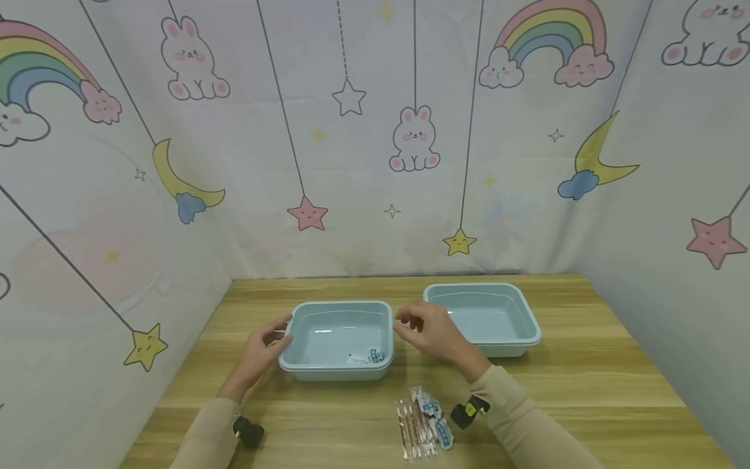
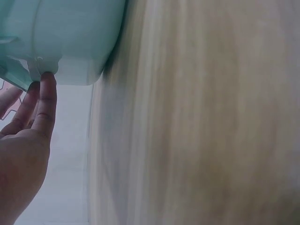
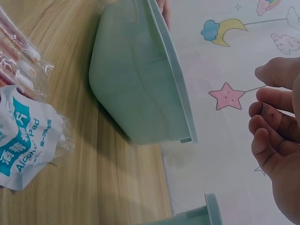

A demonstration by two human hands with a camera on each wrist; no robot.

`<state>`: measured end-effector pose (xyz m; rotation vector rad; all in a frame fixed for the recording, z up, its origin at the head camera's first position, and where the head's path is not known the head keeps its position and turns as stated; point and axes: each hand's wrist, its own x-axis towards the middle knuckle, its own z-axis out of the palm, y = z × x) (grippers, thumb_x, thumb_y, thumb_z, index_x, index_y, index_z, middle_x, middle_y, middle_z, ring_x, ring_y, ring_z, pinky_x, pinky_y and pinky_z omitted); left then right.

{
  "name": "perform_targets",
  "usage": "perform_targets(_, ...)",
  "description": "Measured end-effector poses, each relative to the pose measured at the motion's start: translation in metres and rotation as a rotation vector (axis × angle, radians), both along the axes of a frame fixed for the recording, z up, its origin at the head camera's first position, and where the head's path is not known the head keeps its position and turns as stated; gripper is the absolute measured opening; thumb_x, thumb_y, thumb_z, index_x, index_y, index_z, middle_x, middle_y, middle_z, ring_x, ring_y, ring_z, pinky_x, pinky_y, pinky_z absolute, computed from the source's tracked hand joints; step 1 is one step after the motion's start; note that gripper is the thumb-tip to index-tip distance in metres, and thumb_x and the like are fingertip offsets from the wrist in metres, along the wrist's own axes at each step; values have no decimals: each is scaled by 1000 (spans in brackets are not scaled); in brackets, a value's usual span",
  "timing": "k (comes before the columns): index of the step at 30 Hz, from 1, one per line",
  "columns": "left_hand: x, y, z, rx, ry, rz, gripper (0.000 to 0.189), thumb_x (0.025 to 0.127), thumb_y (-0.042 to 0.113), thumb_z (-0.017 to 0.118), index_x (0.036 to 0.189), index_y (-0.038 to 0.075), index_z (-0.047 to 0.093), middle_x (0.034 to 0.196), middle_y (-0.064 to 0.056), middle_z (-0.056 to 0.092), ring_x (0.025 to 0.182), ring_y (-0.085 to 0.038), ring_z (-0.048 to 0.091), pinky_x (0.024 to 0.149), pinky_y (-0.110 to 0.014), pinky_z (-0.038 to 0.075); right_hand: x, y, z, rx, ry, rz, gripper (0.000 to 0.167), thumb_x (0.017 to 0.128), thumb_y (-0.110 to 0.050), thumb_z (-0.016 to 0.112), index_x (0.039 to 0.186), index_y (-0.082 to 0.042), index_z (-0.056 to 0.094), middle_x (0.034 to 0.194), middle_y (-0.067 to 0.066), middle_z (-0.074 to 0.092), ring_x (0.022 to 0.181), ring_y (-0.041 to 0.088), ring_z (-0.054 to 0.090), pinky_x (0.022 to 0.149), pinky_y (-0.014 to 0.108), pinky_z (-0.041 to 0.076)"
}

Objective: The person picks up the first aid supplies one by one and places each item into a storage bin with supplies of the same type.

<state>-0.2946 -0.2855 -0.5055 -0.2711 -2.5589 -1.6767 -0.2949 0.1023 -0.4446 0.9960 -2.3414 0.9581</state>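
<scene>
A person wears plain beige: the left sleeve (image 1: pixel 206 431) and right sleeve (image 1: pixel 530 420) run long and creased, the left hand (image 1: pixel 262 350) and right hand (image 1: pixel 433 331) are bare, and a black device (image 1: pixel 250 432) sits at the left wrist, a yellow-marked black device (image 1: pixel 464 415) at the right

Landmark for this record: pale green basin (image 2: pixel 77 40), only partly in frame, smooth outer wall visible. Left hand (image 2: pixel 30 133): immediately below the basin as pictured, fingers extended, two fingertips touching its outer surface. Table (image 2: pixel 201 117): to the right of the basin, wood-grain finish, surface blurred. Dark shadow noted along the basin's table-side edge. White backdrop (image 2: pixel 68 150): below the basin. Pink print (image 2: pixel 11 102): below the basin's far-left portion, partly covered by fingers, figure not identifiable
</scene>
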Motion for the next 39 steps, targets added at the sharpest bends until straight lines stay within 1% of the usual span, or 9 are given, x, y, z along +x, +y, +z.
perform_targets(9,2,-2,0,4,13,-2,52,94,12,64,141,-1,47,140,-24,51,108,-23,58,82,-19,51,11,10,2,43,-7,14,15,84,-18,75,97,-12,72,84,1,69,67,12,57,58,19,46)
perform_targets(14,4,-2,1,-21,3,-1,52,95,12,64,142,0,46,141,-24,50,109,-22,57,82,-18,50,18,17,3,31,40,29,15,84,-18,75,98,-12,71,85,2,68,67,12,56,58,20,46)
perform_targets(17,8,1,9,-24,4,-12,52,95,11,63,141,-3,45,141,-26,49,109,-25,56,82,-18,50,21,22,1,45,48,28,15,84,-16,75,98,-13,71,85,1,67,67,11,55,58,20,45)
perform_targets(21,17,7,24,-19,7,-21,51,94,8,62,140,-7,45,139,-29,49,109,-27,57,81,-18,50,25,28,-2,53,17,34,14,83,-15,76,96,-13,71,83,1,67,68,11,56,57,25,48)
perform_targets(24,20,10,28,-29,10,-21,50,94,7,62,139,-8,46,137,-30,50,109,-30,57,81,-18,50,28,32,-5,60,-13,36,14,83,-15,76,96,-13,71,83,0,68,69,12,57,57,27,50)
perform_targets(25,20,10,28,-33,10,-20,50,94,7,62,139,-9,46,138,-30,50,109,-31,57,81,-18,50,29,34,-6,66,-19,39,14,83,-15,75,96,-13,71,83,1,68,69,12,57,58,25,50)
perform_targets(28,13,6,17,-34,7,-12,50,95,8,62,140,-6,45,139,-29,50,111,-32,57,82,-18,50,33,38,-8,85,-35,39,15,84,-16,75,97,-12,70,84,1,67,69,12,57,58,21,48)
perform_targets(32,3,-1,0,-28,4,-3,52,95,12,63,142,-1,46,140,-24,50,110,-25,57,83,-19,50,35,42,-11,95,-17,55,16,83,-15,76,98,-12,70,83,2,67,67,11,55,57,17,45)
perform_targets(39,-1,-1,-1,-40,8,1,51,95,16,63,142,3,47,141,-21,51,105,-13,57,83,-19,50,39,50,-17,75,3,72,19,81,-13,77,98,-12,70,80,-2,65,66,8,54,57,17,45)
